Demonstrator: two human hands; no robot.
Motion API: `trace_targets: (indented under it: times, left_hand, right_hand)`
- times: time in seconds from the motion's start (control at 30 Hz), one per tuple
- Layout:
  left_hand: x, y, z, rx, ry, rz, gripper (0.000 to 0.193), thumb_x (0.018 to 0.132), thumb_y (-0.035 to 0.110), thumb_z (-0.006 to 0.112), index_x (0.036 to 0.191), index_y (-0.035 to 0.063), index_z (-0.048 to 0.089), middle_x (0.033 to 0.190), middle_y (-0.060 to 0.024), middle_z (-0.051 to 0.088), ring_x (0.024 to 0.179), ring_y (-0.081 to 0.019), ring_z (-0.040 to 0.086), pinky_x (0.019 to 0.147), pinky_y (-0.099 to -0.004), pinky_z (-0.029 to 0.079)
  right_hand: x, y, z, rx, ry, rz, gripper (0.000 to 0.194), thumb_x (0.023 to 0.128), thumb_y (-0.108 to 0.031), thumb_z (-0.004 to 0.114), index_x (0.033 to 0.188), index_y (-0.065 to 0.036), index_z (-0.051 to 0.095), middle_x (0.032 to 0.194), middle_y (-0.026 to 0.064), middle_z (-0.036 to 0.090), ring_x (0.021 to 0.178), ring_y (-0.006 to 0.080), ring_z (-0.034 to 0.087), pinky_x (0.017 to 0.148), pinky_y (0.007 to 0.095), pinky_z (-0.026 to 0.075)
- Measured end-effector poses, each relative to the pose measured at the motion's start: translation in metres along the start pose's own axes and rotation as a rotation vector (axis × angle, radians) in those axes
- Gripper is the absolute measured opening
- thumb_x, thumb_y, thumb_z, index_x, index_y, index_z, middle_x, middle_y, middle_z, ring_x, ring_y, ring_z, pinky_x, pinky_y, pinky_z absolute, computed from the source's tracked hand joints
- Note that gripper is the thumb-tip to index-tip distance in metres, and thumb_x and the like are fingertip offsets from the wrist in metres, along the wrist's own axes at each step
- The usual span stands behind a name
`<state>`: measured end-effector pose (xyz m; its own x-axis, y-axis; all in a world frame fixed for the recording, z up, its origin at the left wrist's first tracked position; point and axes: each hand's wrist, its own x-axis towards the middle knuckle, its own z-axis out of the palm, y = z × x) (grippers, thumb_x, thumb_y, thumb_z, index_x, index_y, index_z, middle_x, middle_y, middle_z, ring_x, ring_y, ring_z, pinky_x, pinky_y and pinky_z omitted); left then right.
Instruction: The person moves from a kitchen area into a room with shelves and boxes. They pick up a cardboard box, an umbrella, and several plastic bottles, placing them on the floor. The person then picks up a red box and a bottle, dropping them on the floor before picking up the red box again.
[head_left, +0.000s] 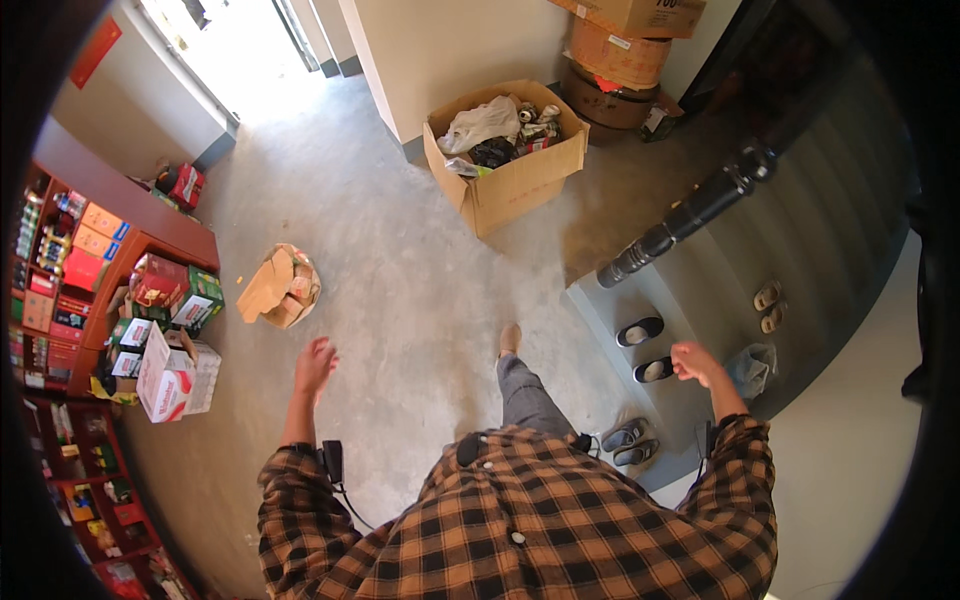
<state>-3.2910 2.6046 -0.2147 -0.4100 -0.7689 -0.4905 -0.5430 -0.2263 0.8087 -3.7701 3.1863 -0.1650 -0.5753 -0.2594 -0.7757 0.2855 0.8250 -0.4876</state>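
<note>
My left hand (317, 366) hangs over the grey floor with its fingers loosely bent and nothing in them. Just beyond it on the floor stands a small container (301, 311) filled with folded cardboard. My right hand (694, 362) is held out over the steps, its fingers curled; whether they are closed is hard to tell, and I see no object in them. In the picture it lies beside a pair of dark slip-on shoes (641, 332) on the lowest step. A large open cardboard box (517, 199) with crushed cans and plastic bags stands ahead, out of reach of both hands.
Stairs with a black railing (682, 217) rise at the right, with sandals (767, 296) and a plastic bag (752, 367) on them. More shoes (628, 442) lie lower down. Red shelves (82, 352) and stacked cartons (176, 379) line the left. A bright doorway (240, 52) opens ahead.
</note>
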Motion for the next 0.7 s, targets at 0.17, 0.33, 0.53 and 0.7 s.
trace_targets:
  times: [0.17, 0.33, 0.53, 0.7]
  left_hand:
    - [0.056, 0.118, 0.063, -0.015, -0.235, -0.141, 0.038, 0.088, 0.017, 0.057, 0.122, 0.0003, 0.05, 0.099, -0.0083, 0.06, 0.085, -0.0164, 0.061, 0.074, -0.0288, 0.05]
    - [0.126, 0.17, 0.071, -0.068, -0.205, -0.205, 0.041, 0.09, 0.018, 0.055, 0.125, -0.0009, 0.046, 0.101, -0.0109, 0.06, 0.085, -0.0169, 0.061, 0.076, -0.0292, 0.051]
    - [0.257, 0.22, 0.076, -0.098, -0.222, -0.219, 0.041, 0.091, 0.022, 0.055, 0.124, 0.0002, 0.046, 0.103, -0.0094, 0.06, 0.087, -0.0161, 0.059, 0.079, -0.0298, 0.05]
    - [0.37, 0.251, 0.098, -0.016, -0.316, -0.224, 0.04, 0.092, 0.022, 0.055, 0.125, 0.0006, 0.046, 0.104, -0.0089, 0.06, 0.088, -0.0154, 0.059, 0.079, -0.029, 0.05]
  right_hand:
    - [0.123, -0.146, -0.015, 0.08, -0.009, -0.154, 0.018, 0.085, -0.015, 0.053, 0.068, -0.008, 0.049, 0.064, -0.0003, 0.047, 0.052, 0.0095, 0.044, 0.043, 0.0243, 0.035]
    - [0.238, -0.294, 0.015, -0.399, -0.001, -0.445, 0.019, 0.077, -0.017, 0.057, 0.081, 0.002, 0.056, 0.074, 0.0122, 0.059, 0.063, 0.0224, 0.057, 0.059, 0.0349, 0.047]
    - [0.348, -0.418, 0.109, -0.486, -0.042, -0.575, 0.041, 0.074, -0.024, 0.061, 0.111, -0.005, 0.06, 0.091, 0.0168, 0.065, 0.088, 0.0289, 0.063, 0.079, 0.0357, 0.049]
    - [0.406, -0.478, 0.202, -0.633, -0.072, -0.706, 0.062, 0.073, -0.027, 0.067, 0.129, -0.009, 0.046, 0.11, 0.0189, 0.057, 0.101, 0.0324, 0.056, 0.088, 0.0374, 0.045]
